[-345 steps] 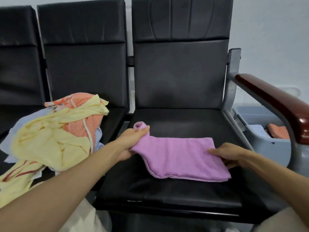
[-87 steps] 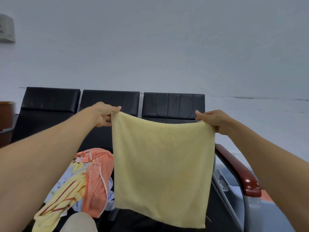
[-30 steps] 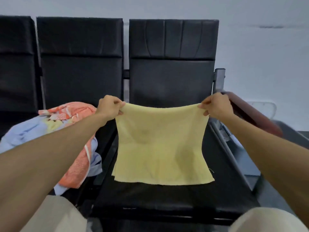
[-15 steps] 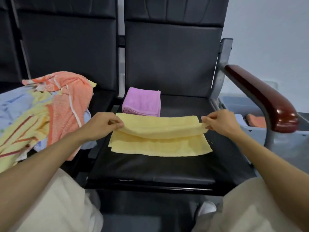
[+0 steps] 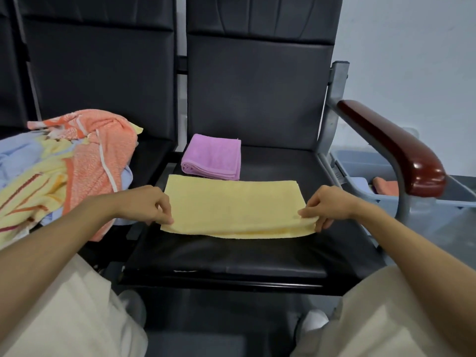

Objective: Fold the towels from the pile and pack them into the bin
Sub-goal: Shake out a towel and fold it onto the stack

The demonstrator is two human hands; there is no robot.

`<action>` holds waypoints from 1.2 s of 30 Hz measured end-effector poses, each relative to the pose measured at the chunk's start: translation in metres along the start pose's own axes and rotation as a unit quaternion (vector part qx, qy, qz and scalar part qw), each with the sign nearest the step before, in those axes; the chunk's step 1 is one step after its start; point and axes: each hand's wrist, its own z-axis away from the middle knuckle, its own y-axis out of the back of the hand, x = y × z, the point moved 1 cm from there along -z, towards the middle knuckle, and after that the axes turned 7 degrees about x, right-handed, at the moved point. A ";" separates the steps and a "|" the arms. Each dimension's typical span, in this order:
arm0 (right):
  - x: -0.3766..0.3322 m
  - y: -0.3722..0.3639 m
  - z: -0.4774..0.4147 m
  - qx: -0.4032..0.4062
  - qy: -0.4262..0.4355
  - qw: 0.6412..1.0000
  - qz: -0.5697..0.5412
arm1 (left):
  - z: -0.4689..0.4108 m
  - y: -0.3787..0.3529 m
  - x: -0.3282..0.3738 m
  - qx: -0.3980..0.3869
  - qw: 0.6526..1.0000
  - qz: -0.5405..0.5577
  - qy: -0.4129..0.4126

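Change: Half a second before, the top half of the yellow towel (image 5: 231,207) hung over its lower half. At this moment it lay flat, folded in two, and both hands had come down to its near edge.
Head view, yellow towel: It lay across the middle of the black seat (image 5: 231,258), long from side to side.
Left hand (image 5: 144,203): It pinched the towel's near corner on the left side of the seat, fingers curled on the cloth.
Right hand (image 5: 327,206): It pinched the near corner on the right side of the seat and held that corner a little off the seat.
Purple towel (image 5: 212,157): It was folded small and sat at the back left of the seat.
Pile (image 5: 64,171): Orange, blue and striped towels lay in a heap to the left of the seat.
Bin (image 5: 365,163): It stood low down to the right of the seat, with something orange inside.
Done so far: One towel was fully folded and one was half folded.
Left to do: It looked like the yellow towel needed more folds, the pile needed folding, and both towels on the seat needed to go in the bin.
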 end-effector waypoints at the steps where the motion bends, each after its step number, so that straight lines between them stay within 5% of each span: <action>1: 0.001 -0.001 0.001 -0.018 -0.005 1.000 0.013 | -0.001 0.000 -0.001 -0.003 1.000 0.008 0.013; 8: 0.014 -0.004 -0.013 0.081 -0.047 0.994 0.062 | -0.021 -0.012 -0.005 0.118 0.986 -0.042 0.111; 14: 0.014 -0.025 -0.039 0.114 -0.109 0.986 0.052 | -0.029 -0.014 -0.009 0.072 0.956 0.040 0.282; 21: 0.009 -0.027 -0.054 0.038 -0.181 0.981 -0.057 | -0.027 -0.022 0.002 0.127 0.949 0.176 0.228; 29: 0.009 -0.027 -0.044 -0.072 -0.166 0.966 -0.184 | -0.026 -0.010 0.046 0.119 0.793 0.546 0.242; 36: 0.020 -0.018 -0.038 -0.081 -0.148 0.958 -0.231 | -0.063 -0.021 0.125 0.094 0.793 0.572 0.187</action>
